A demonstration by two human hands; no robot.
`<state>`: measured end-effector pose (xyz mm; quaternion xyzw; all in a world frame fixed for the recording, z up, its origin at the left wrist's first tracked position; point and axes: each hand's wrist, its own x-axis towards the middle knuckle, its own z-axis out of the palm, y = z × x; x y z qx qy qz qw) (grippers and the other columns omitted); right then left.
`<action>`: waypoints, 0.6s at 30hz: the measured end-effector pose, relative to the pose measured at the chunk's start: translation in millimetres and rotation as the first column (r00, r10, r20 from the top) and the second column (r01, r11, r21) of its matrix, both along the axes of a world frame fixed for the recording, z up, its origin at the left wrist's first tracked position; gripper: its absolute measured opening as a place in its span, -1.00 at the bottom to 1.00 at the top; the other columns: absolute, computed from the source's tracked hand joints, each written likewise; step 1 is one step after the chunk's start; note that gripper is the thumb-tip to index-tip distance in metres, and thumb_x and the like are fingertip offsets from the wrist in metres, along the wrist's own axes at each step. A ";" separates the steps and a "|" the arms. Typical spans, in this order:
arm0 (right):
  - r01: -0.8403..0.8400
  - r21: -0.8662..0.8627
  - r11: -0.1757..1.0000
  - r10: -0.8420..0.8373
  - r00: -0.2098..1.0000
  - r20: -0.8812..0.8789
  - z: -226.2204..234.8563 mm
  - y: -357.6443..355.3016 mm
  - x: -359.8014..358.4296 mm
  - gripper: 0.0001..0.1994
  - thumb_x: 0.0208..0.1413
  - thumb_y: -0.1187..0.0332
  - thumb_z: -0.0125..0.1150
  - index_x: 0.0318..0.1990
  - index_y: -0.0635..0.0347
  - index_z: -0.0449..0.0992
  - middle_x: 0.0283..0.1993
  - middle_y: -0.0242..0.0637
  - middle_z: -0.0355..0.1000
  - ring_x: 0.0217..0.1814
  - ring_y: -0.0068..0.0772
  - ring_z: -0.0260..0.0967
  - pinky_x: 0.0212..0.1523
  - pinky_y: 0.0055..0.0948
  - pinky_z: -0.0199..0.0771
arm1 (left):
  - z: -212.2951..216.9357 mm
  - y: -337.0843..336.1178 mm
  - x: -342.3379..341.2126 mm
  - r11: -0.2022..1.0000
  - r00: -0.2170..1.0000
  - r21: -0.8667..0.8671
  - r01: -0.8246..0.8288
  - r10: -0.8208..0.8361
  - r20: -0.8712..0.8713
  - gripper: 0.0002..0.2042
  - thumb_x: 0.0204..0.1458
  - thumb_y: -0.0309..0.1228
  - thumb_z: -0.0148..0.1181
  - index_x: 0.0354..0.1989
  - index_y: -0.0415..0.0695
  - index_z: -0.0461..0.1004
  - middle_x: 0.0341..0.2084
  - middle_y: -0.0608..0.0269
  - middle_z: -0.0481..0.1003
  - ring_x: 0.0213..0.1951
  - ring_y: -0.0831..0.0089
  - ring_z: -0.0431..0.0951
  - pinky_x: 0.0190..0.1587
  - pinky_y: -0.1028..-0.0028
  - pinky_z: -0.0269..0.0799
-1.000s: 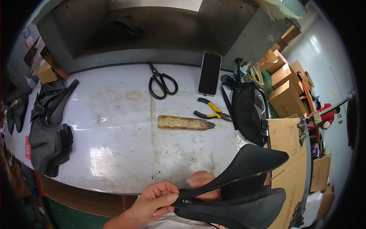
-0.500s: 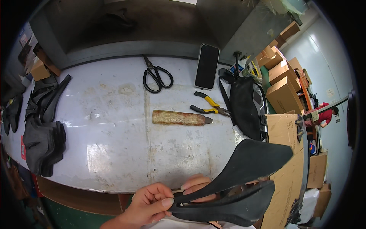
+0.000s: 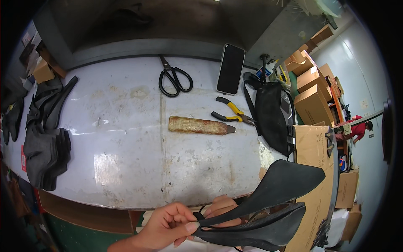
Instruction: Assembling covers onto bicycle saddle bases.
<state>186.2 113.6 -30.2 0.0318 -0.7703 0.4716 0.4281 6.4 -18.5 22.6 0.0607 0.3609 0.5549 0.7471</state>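
A black shoe upper (image 3: pixel 268 189), with two long flaps standing apart, is held low in front of me at the table's near edge. My left hand (image 3: pixel 170 224) pinches its narrow end between thumb and forefinger, the other fingers curled. Behind that narrow end is my right hand (image 3: pixel 221 206), its bent fingers closed against the piece and partly hidden by it. Beyond the hands, a tape-wrapped knife (image 3: pixel 197 125) lies with its short blade pointing right. Yellow-and-black pliers (image 3: pixel 233 111) rest a little farther off, near black-handled scissors (image 3: pixel 174 80).
Stacked dark cut pieces (image 3: pixel 47 155) lie on the left of the white table (image 3: pixel 126 138). A phone (image 3: pixel 231 69) and a black pouch (image 3: pixel 273 117) are at the back right. Cardboard boxes (image 3: pixel 312 103) line the right side, where another person (image 3: pixel 359 129) is far off.
My hands and the shoe upper have shifted slightly right and down in the picture. The tabletop things appear a little higher. The left-hand pinch stays on the narrow end.
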 end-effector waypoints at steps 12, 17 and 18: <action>-0.117 -0.084 0.990 0.110 0.990 -0.084 9.4 17.2 -22.2 -0.82 -0.06 0.57 0.36 -0.26 0.39 0.55 -0.53 -0.09 0.42 -0.51 -0.30 0.41 -0.53 -0.40 0.35 | 7.9 7.8 -15.6 0.991 0.979 0.117 0.070 -0.045 -0.198 -0.72 0.15 -0.61 0.09 0.04 -0.34 0.38 -0.46 0.12 0.57 -0.59 0.61 0.52 -0.59 0.60 0.44; -0.227 -0.444 0.867 0.348 0.913 0.212 11.9 7.1 -2.6 -0.85 0.04 0.47 0.31 -0.32 0.40 0.51 -0.42 -0.09 0.46 -0.38 -0.27 0.43 -0.42 -0.34 0.36 | 3.8 4.2 -11.0 0.935 0.880 0.269 0.231 -0.083 -0.467 -0.65 0.20 -0.58 0.02 0.17 -0.30 0.37 -0.30 0.09 0.60 -0.56 0.59 0.51 -0.53 0.60 0.47; 0.029 -0.441 0.897 0.098 0.960 0.261 31.3 -0.7 -3.1 -0.85 0.03 0.46 0.32 -0.38 0.40 0.52 -0.45 -0.12 0.45 -0.40 -0.30 0.41 -0.45 -0.36 0.33 | 3.5 6.3 -5.8 0.925 0.886 0.288 0.247 -0.095 -0.454 -0.65 0.20 -0.58 0.02 0.17 -0.30 0.37 -0.30 0.09 0.60 -0.56 0.59 0.51 -0.53 0.60 0.47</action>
